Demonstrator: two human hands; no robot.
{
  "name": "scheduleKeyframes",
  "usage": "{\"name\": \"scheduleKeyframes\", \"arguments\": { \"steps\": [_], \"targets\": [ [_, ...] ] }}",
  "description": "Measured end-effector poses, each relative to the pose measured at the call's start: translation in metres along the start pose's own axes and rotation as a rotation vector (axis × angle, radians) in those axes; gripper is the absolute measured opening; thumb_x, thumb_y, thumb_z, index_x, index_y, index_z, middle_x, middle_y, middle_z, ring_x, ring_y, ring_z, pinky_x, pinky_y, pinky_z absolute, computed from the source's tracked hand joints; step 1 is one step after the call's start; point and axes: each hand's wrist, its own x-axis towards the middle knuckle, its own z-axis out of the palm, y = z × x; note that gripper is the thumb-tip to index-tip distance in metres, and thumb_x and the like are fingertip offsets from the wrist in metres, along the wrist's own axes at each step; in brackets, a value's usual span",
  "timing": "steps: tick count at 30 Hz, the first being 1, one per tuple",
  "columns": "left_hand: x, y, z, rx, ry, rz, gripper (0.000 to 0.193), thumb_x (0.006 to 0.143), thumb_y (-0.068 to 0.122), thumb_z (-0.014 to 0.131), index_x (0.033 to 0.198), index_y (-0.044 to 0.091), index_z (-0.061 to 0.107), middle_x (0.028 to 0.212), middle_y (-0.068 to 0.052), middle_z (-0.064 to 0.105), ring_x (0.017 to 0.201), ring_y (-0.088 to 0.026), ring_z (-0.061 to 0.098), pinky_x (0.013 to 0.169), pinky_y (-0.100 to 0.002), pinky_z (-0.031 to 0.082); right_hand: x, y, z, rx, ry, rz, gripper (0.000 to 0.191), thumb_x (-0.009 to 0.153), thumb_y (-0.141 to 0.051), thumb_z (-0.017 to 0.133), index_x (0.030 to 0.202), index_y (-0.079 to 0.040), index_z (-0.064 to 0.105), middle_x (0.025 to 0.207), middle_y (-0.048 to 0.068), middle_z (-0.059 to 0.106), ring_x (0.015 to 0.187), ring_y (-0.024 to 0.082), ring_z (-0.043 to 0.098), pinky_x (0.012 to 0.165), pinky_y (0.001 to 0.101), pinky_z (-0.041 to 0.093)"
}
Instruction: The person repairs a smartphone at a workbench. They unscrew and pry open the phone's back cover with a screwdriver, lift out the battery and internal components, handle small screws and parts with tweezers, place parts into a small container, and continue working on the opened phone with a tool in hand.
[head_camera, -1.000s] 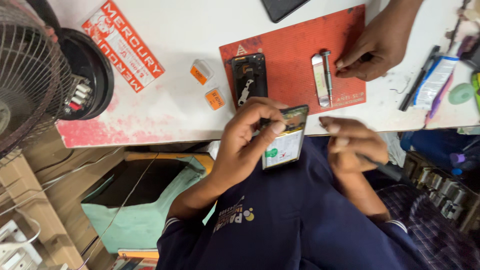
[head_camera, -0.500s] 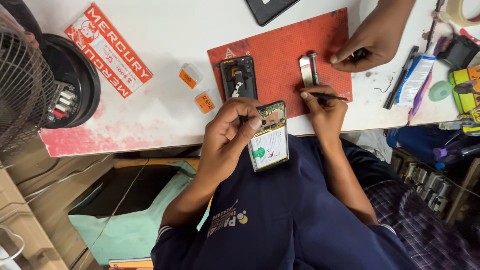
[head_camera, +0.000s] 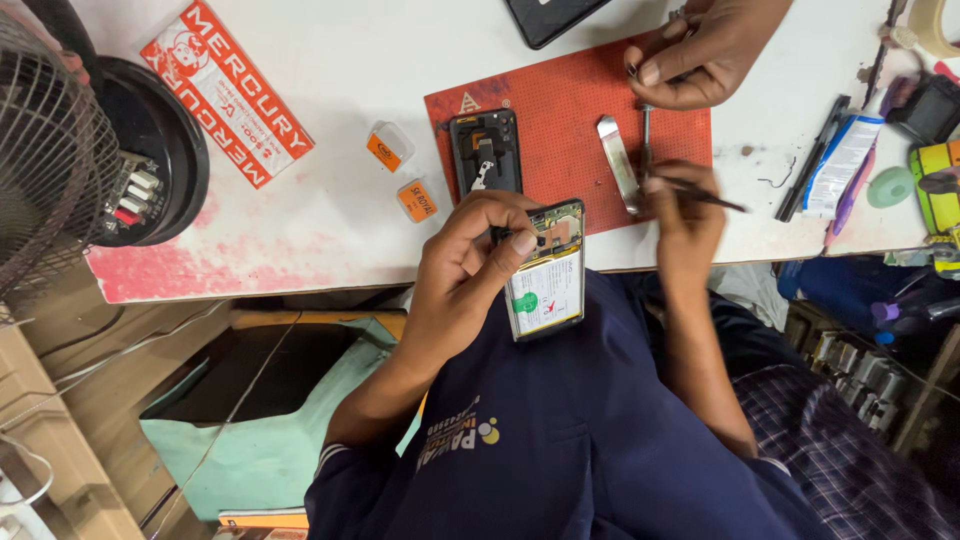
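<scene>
- left hand (head_camera: 470, 265) grips opened phone (head_camera: 545, 270) at surface (head_camera: 330, 215) edge — steadies it
- right hand (head_camera: 685, 215) pinches thin tool (head_camera: 705, 193), blurred, over red mat (head_camera: 560, 120)
- another person's hand (head_camera: 700, 50) rests on the mat

Opened phone (head_camera: 545, 270) at table (head_camera: 330, 70) edge, mat (head_camera: 570, 120) behind, fan (head_camera: 50, 160) left.

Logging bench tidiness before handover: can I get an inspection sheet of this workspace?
Surface: white table, pink-stained edge, red mat.
Job's things: opened phone, thin tool, phone frame and metal pry bar on the mat.
Clutter: small orange-labelled boxes, pens.
Grippers: left hand holds the phone; right hand pinches the tool.
Cables: thin wire under the table.
Surroundings: fan, another person's hand.
</scene>
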Motion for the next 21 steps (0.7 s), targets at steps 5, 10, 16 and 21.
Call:
{"name": "scheduleKeyframes", "arguments": {
  "steps": [5,10,16,21],
  "targets": [
    [0.003,-0.003,-0.001,-0.035,-0.025,0.027,0.011,0.11,0.01,0.062,0.111,0.0,0.06,0.12,-0.006,0.057,0.104,-0.007,0.057,0.09,-0.024,0.049,0.012,-0.014,-0.037,-0.434,0.085,-0.101,0.025,0.108,-0.003,0.072,0.125,0.001,0.054,0.103,0.01,0.068,0.094,0.016,0.069,0.083,0.0293,0.056],
    [0.008,-0.005,-0.001,-0.067,-0.041,-0.011,0.009,0.108,0.008,0.063,0.109,0.0,0.062,0.117,-0.005,0.058,0.098,-0.007,0.054,0.083,-0.023,0.045,0.015,-0.033,-0.037,-0.91,0.05,-0.002,0.029,0.1,-0.01,0.081,0.12,-0.001,0.062,0.085,0.016,0.071,0.077,0.032,0.071,0.069,0.0405,0.051],
    [0.013,-0.003,0.001,-0.065,-0.063,-0.022,0.01,0.107,0.01,0.063,0.108,0.0,0.063,0.118,-0.004,0.057,0.103,-0.007,0.056,0.085,-0.023,0.048,0.005,-0.079,-0.018,-0.947,0.09,-0.161,0.019,0.103,-0.005,0.082,0.118,0.001,0.071,0.092,0.018,0.069,0.078,0.032,0.064,0.074,0.0395,0.05],
    [0.014,-0.005,0.003,-0.118,-0.1,-0.036,0.01,0.106,0.01,0.064,0.107,0.0,0.062,0.117,-0.003,0.055,0.104,-0.007,0.055,0.087,-0.024,0.048,-0.019,-0.119,0.016,-0.367,-0.245,-0.622,0.012,0.093,0.003,0.078,0.102,0.001,0.07,0.105,0.013,0.072,0.099,0.028,0.071,0.087,0.0349,0.057]
  ]
}}
